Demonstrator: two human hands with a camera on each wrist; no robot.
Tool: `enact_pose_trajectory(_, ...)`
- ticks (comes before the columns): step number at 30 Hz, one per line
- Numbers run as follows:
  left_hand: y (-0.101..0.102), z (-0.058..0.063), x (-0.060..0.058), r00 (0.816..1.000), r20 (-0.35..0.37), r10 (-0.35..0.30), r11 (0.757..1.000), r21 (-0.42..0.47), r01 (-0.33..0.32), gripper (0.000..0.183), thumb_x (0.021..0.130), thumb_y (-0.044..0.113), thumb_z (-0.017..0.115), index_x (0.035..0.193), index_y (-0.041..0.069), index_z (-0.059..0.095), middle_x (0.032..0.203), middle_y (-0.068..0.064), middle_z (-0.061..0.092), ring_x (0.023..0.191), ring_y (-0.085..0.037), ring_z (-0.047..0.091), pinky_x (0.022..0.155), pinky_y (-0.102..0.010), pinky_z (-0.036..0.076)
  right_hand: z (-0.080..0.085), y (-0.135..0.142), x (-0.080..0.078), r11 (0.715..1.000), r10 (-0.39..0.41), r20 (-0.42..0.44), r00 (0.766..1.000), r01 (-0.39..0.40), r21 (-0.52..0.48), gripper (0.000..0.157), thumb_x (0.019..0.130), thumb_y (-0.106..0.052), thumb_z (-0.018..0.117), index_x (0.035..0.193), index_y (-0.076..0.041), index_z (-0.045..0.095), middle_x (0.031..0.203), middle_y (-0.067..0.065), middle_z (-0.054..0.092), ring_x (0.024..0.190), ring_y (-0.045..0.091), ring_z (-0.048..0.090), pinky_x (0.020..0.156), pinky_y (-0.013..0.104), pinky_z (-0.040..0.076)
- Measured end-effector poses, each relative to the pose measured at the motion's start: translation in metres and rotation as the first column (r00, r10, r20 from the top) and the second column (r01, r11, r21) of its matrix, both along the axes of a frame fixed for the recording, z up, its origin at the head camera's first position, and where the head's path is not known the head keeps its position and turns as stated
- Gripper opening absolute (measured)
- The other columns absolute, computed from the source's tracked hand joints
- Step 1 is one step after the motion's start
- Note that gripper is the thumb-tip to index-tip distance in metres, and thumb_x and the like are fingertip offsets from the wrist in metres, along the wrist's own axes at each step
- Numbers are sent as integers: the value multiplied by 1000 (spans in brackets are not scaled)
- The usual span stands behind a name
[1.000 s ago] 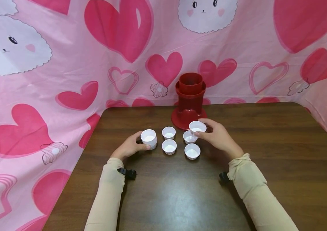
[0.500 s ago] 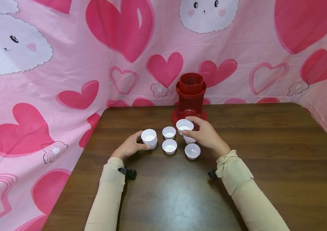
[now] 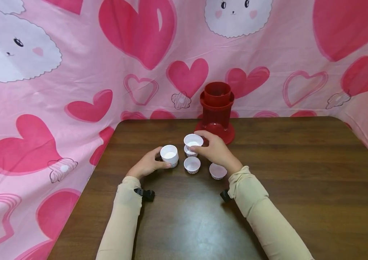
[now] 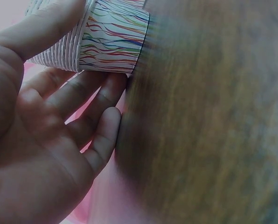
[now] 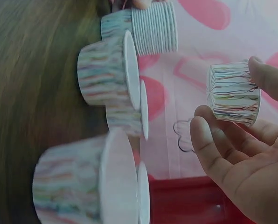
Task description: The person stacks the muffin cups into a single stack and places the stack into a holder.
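My left hand holds a stack of white paper baking cups on the table; the left wrist view shows their nested rims and coloured wavy stripes. In my right hand a single paper baking cup is pinched between thumb and fingers, raised to the right of the stack. It overlaps the back left cup in the head view. In front stand two more cups, the front left cup and the front right cup. The back right cup is hidden behind my right hand in the head view.
A red plastic stand with a tube-like top rises behind the cups at the table's back. The brown wooden table reaches a pink heart-patterned cloth hanging behind and at the sides.
My right hand has carried its cup leftward, from over the back right cup to over the back left one. My left hand stays on the stack.
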State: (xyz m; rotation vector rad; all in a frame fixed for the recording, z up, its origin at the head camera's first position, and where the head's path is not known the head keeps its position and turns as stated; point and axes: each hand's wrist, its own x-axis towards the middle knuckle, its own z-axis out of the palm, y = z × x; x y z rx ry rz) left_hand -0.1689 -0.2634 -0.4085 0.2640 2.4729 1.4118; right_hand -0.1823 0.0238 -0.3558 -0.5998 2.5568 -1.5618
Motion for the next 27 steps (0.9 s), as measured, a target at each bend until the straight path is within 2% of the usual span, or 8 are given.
enact_pose_trajectory(7,0,0,-1,1000,-3,-1,1000,3,1,63,83,23,85,138,9,55,131,-11,61,126,-31,50,109,-55,33,-4,-20,-1,1000,11,4,1000,-11,26,61,86,-23,82,138,-4,58,119,11,67,98,26,61,85,40,51)
enact_pose_trajectory(17,-2,-2,-1,1000,-9,-27,999,26,27,65,85,22,84,141,9,54,136,-11,58,129,-31,47,110,-55,31,-8,-41,2,1000,12,55,998,-13,26,62,86,-23,81,140,-5,56,123,13,65,98,29,66,83,40,55)
enact_pose_trajectory(27,-2,3,1,1000,11,-20,1000,18,20,65,86,24,83,142,11,53,138,-11,57,129,-32,47,110,-57,31,-7,-49,0,999,19,48,999,-20,33,62,87,-23,81,140,-3,56,124,15,65,97,28,66,82,40,55)
